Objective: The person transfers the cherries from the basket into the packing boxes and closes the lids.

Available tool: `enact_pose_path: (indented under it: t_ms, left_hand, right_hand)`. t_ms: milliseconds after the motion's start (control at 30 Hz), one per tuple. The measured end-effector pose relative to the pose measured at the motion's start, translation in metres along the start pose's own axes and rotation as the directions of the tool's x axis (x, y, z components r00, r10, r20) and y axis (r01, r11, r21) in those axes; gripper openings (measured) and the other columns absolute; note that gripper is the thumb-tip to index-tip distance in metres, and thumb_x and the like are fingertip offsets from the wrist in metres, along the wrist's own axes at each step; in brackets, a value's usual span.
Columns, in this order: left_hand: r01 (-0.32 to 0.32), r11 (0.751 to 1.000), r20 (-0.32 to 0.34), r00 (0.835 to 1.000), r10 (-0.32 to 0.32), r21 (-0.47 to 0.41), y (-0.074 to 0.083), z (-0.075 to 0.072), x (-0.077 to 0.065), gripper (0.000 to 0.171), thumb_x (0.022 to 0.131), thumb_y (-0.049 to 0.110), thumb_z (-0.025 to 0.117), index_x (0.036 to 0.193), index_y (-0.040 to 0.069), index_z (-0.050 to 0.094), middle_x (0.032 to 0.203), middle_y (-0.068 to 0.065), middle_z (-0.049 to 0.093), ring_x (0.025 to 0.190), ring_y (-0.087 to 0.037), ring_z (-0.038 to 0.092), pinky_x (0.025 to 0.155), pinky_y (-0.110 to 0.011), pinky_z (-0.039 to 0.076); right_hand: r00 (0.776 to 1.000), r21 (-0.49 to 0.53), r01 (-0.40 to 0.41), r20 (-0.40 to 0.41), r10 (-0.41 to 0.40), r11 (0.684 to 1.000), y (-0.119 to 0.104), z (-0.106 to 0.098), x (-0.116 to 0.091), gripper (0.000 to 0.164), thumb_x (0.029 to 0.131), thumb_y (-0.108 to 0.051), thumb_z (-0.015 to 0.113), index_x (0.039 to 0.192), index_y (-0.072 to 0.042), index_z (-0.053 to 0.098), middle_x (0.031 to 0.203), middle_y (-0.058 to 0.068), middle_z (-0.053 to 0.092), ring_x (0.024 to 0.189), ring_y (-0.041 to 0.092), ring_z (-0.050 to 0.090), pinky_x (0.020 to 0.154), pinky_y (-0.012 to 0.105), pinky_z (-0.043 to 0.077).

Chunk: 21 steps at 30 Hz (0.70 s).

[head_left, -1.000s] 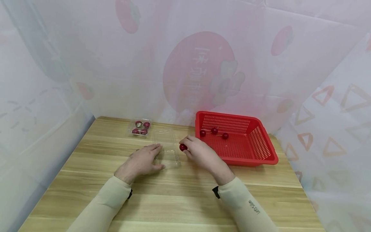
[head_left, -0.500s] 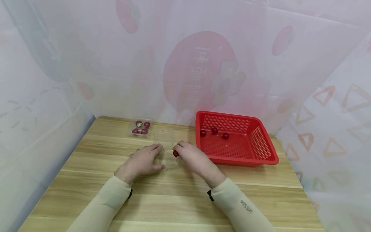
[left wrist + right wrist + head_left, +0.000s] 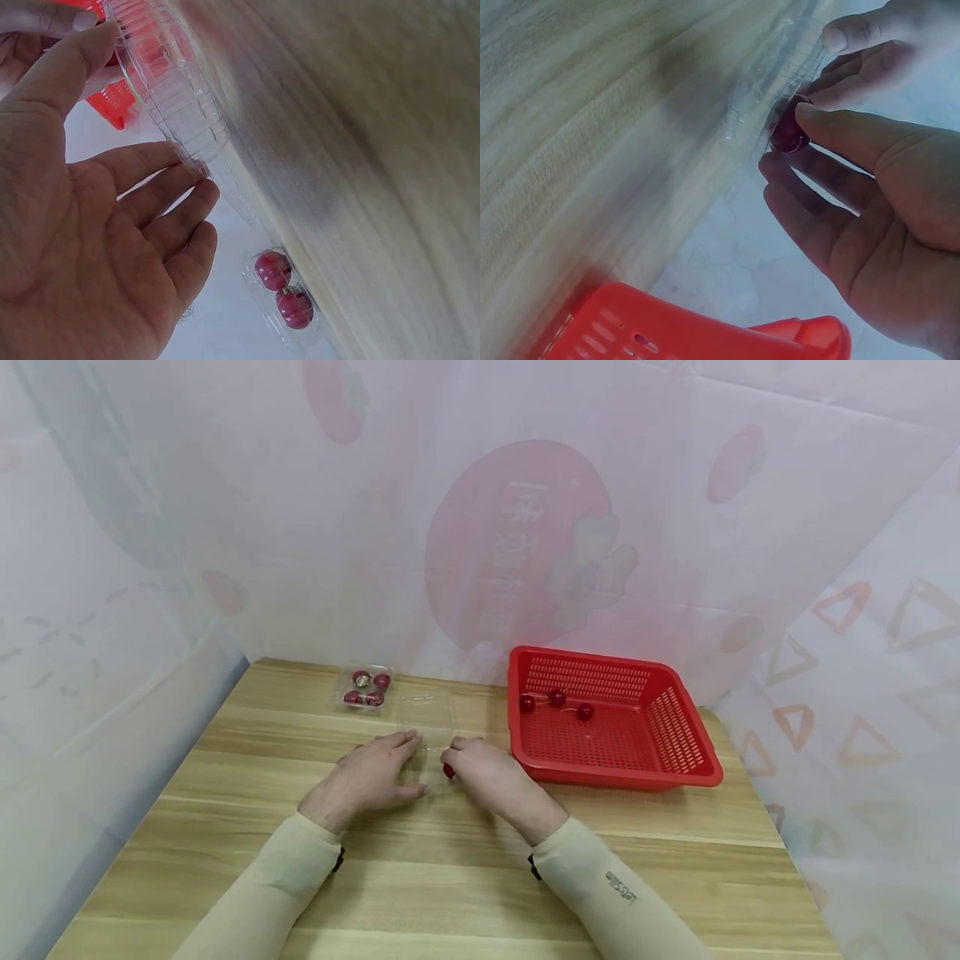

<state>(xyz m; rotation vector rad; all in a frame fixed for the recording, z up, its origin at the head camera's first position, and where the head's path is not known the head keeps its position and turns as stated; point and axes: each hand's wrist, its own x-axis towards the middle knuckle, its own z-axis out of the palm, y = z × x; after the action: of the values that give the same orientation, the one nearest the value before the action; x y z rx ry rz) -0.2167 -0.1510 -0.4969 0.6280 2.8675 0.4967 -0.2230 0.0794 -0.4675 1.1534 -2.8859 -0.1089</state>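
A clear plastic clamshell box (image 3: 433, 787) lies unfolded on the wooden table, its lid (image 3: 427, 714) laid back away from me. My left hand (image 3: 369, 781) rests at the box's left side. In the left wrist view, its thumb reaches the rim and its extended fingertips touch the wall (image 3: 187, 120). Between thumb and fingers, my right hand (image 3: 497, 783) pinches a dark red cherry (image 3: 789, 129) low at the right side of the box. Most of this cherry is hidden by the fingers in the head view.
To the right stands a red perforated basket (image 3: 615, 775) with three cherries, one of them a cherry (image 3: 585, 712) with a pale stem. A closed clear box (image 3: 365, 687) with several cherries sits at the back left. Printed cloth (image 3: 375, 527) hangs behind the table.
My right hand has moved left and toward me with the cherry, from beside the basket to the open box. My left hand has stayed at the box.
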Motion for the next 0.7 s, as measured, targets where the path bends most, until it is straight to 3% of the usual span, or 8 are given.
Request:
enact_pose_path:
  t_ms: [133, 333, 700]
  left_hand:
    - [-0.005, 1.0, 0.008, 1.0, 0.005, -0.007, -0.0013, -0.0001, 0.0016, 0.089, 0.108, 0.049, 0.085, 0.174, -0.001, 0.053, 0.182, -0.023, 0.052, 0.164, -0.052, 0.057, 0.131, -0.073, 0.053]
    - [-0.01, 1.0, 0.015, 1.0, 0.01, -0.002, -0.0013, -0.0001, 0.0022, 0.09, 0.108, 0.049, 0.086, 0.174, -0.002, 0.052, 0.183, -0.024, 0.051, 0.165, -0.052, 0.055, 0.134, -0.072, 0.051]
    - [-0.007, 1.0, 0.025, 1.0, 0.007, 0.005, 0.0005, -0.0029, -0.0002, 0.091, 0.108, 0.049, 0.086, 0.173, -0.004, 0.052, 0.183, -0.026, 0.051, 0.166, -0.053, 0.054, 0.134, -0.072, 0.05]
  right_hand:
    - [0.999, -0.014, -0.026, 0.031, 0.026, 1.0, -0.0006, 0.0007, -0.0004, 0.009, 0.11, -0.016, 0.084, 0.117, -0.021, 0.087, 0.119, -0.003, 0.083, 0.109, 0.02, 0.081, 0.088, 0.032, 0.072]
    - [0.997, -0.032, -0.038, 0.065, 0.04, 0.999, -0.0013, 0.0015, -0.0019, 0.017, 0.114, -0.02, 0.077, 0.121, -0.026, 0.092, 0.13, -0.005, 0.088, 0.131, 0.02, 0.077, 0.105, 0.039, 0.072]
    - [0.997, -0.034, -0.036, 0.066, 0.038, 0.999, -0.0012, 0.0005, -0.0023, 0.02, 0.115, -0.024, 0.077, 0.13, -0.026, 0.09, 0.137, -0.004, 0.086, 0.134, 0.021, 0.077, 0.11, 0.041, 0.071]
